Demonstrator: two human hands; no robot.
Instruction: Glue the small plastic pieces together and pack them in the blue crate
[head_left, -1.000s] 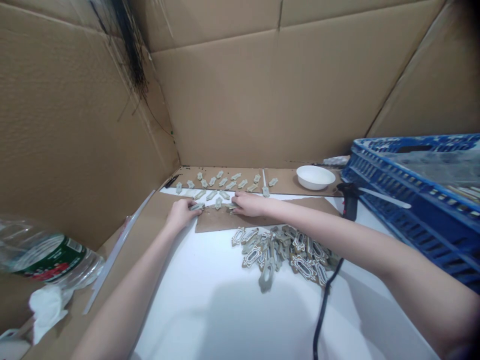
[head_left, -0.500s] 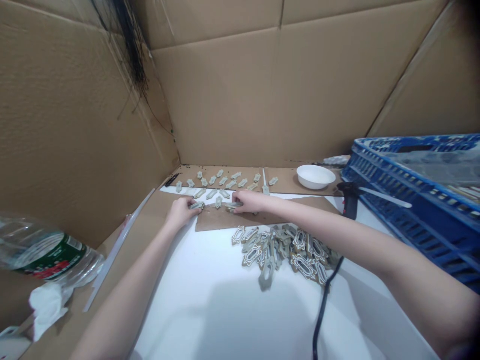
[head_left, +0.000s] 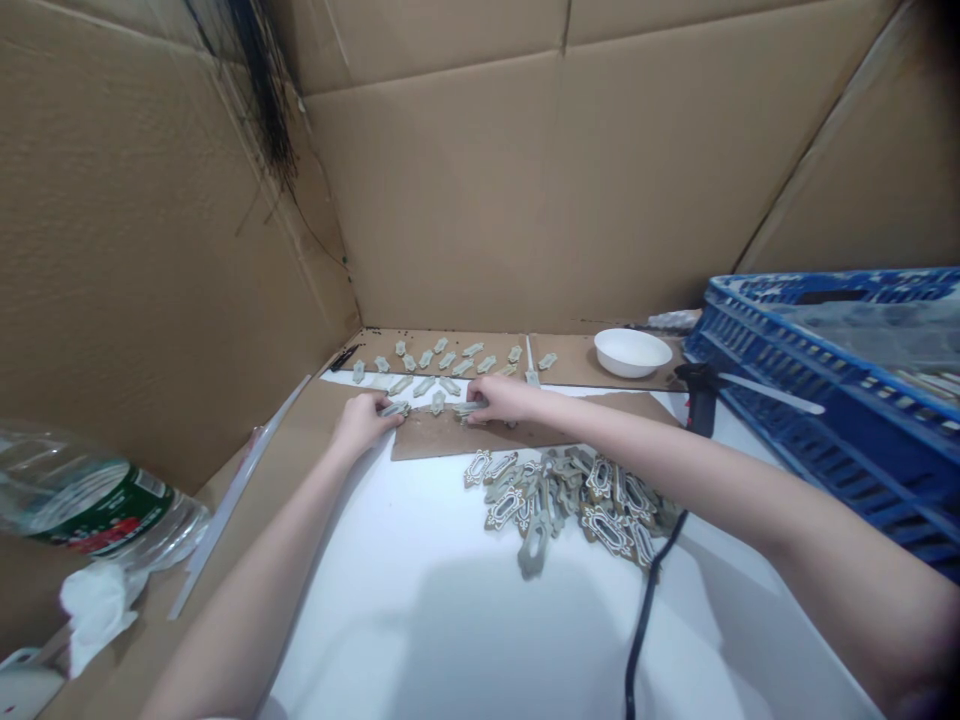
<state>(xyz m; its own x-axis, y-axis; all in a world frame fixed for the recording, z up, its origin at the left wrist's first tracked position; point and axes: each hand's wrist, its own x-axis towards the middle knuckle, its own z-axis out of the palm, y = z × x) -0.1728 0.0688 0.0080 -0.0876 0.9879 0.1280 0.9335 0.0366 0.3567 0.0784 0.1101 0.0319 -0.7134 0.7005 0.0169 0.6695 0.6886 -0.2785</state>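
My left hand (head_left: 364,425) pinches a small grey-green ornamental plate (head_left: 394,408) between thumb and fingers, at the left end of a cardboard strip (head_left: 427,443). A similar ornamental plate is held in my right hand (head_left: 499,400), over the same strip. Between the hands lies one more such plate (head_left: 438,403). Several others are spread in loose rows behind them. Nearer to me, under my right forearm, is a heap of ornamental plates (head_left: 536,500) with oblong openings, some showing pale outlined edges.
A white bowl (head_left: 632,354) stands at the back right, beside a blue plastic crate (head_left: 825,420). The black glue gun (head_left: 702,400) lies by the crate, and a black cable (head_left: 643,630) runs toward me. On the left are a plastic bottle (head_left: 112,505) and crumpled tissue (head_left: 97,610).
Hardly anything differs. Both hands keep their grips in almost the same place, and the view has shifted very slightly.
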